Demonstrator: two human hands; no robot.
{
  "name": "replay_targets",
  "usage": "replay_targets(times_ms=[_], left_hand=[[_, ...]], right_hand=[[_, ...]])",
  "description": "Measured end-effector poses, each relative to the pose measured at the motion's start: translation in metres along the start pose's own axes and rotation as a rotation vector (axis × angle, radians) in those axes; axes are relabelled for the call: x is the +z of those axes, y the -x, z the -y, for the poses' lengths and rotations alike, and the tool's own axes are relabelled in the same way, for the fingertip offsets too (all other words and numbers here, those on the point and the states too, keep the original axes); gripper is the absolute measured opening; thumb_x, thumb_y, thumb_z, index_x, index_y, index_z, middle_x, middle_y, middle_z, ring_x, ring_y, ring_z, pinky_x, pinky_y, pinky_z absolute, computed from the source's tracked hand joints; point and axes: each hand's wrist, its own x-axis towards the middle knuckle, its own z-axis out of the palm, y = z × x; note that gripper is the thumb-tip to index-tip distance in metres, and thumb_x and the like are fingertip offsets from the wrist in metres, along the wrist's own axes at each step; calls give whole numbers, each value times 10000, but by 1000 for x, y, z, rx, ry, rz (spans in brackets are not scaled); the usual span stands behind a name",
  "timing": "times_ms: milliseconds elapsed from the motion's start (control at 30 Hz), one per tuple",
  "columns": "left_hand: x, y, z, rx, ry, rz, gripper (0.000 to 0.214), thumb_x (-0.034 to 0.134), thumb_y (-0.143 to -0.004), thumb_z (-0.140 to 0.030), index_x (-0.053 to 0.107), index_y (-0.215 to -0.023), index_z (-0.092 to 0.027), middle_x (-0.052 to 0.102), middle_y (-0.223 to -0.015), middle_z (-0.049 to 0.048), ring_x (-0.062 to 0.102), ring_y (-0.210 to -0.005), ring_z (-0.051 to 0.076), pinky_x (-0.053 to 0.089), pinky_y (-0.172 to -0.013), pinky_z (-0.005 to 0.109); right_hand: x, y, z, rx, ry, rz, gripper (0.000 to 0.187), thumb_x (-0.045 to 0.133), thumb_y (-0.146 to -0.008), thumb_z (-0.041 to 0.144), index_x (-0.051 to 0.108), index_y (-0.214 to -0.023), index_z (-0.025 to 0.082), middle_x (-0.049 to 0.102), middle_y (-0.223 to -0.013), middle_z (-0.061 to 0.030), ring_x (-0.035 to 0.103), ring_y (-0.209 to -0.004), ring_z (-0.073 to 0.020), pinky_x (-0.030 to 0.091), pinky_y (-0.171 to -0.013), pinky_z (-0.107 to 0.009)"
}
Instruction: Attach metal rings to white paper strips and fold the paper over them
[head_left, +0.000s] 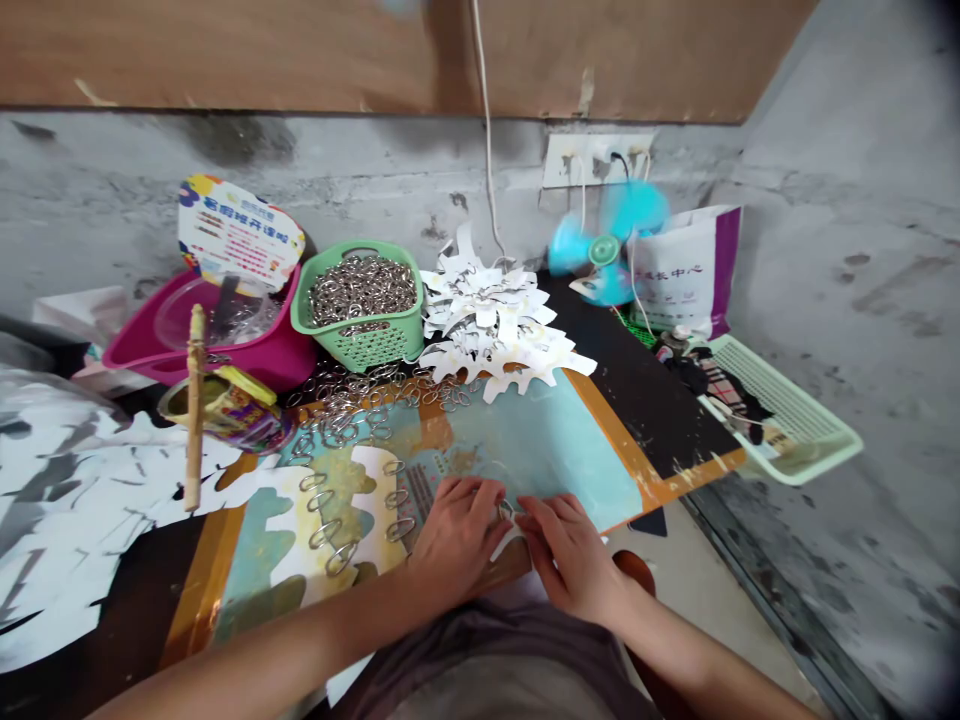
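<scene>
A metal ring (506,509) lay between the left hand (461,530) and right hand (568,545) — close to both, fingers bunched narrow — though which gripped it, I couldn't tell.

Even, moderately bright light is cast over the desk (645,390), its source being hard to tell. Pale glare is thrown back by the blue sheet (570,440), and warm glints are caught on the orange tape (199,590). The fan blades (636,208) are smeared by motion. Outer areas are stretched and softened; the upper right corner is darkened.
</scene>
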Motion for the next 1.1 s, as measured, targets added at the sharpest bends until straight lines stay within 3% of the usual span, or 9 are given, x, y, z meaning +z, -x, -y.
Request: replay_targets(times_ms=[167,333,533,700,800,933,1000,1100], left_hand=[[-19,-11,14,184,126,135,286,517,-872,-111,567,-1142,-190,721,-1015,58,643,-994,227,450,-879,396],[-37,-32,24,295,-10,201,207,590,-867,-164,704,-1019,-245,589,-1351,87,506,-1244,308,394,-1006,487],[-32,-52,18,472,-128,356,106,630,-894,-212,725,-849,-216,532,-1394,121,452,-1287,331,386,-998,499],[-24,-32,20,611,-233,267,158,538,-933,-136,674,-997,-185,568,-1350,118,468,-1278,275,322,-1063,497],[-28,-18,19,572,-215,211,195,512,-904,-84,641,-1025,-167,608,-1283,113,510,-1220,246,309,-1084,473],[-40,-19,18,417,-31,299,371,557,-776,-122,575,-1144,-173,574,-1334,131,470,-1277,303,323,-1073,495],[-40,-25,20,440,2,343,441,515,-797,-87,516,-1230,-170,615,-1284,130,453,-1313,295,320,-1068,482],[-32,-33,26,492,14,363,294,438,-919,-57,507,-1174,-185,703,-1081,85,533,-1251,234,310,-1056,428]], right_hand=[[0,0,-1,10,-23,-4,550,459,-917,73,322,-1441,169,709,-1048,-107,591,-906,-273,438,-811,-436],[2,1,-1,27,-9,-16,542,462,-920,88,318,-1436,167,717,-1024,-108,607,-894,-274,441,-823,-444],[3,2,-1,37,0,-24,456,471,-897,75,400,-1338,169,704,-1032,-110,609,-916,-266,436,-833,-433],[1,1,-1,49,17,48,349,474,-896,83,535,-1223,185,672,-1011,-99,564,-934,-261,396,-799,-419],[-2,0,-1,0,35,95,408,493,-883,104,560,-1275,199,666,-961,-83,534,-953,-274,373,-797,-429],[-3,-2,-3,-34,30,128,450,515,-863,119,566,-1302,204,670,-1025,-80,509,-957,-277,358,-805,-443],[-3,-1,-4,-40,33,139,463,524,-859,123,562,-1314,201,668,-1062,-82,500,-970,-279,356,-815,-449],[-2,-1,-4,-40,45,138,469,522,-871,118,554,-1329,213,667,-1103,-78,491,-991,-278,352,-834,-452]])
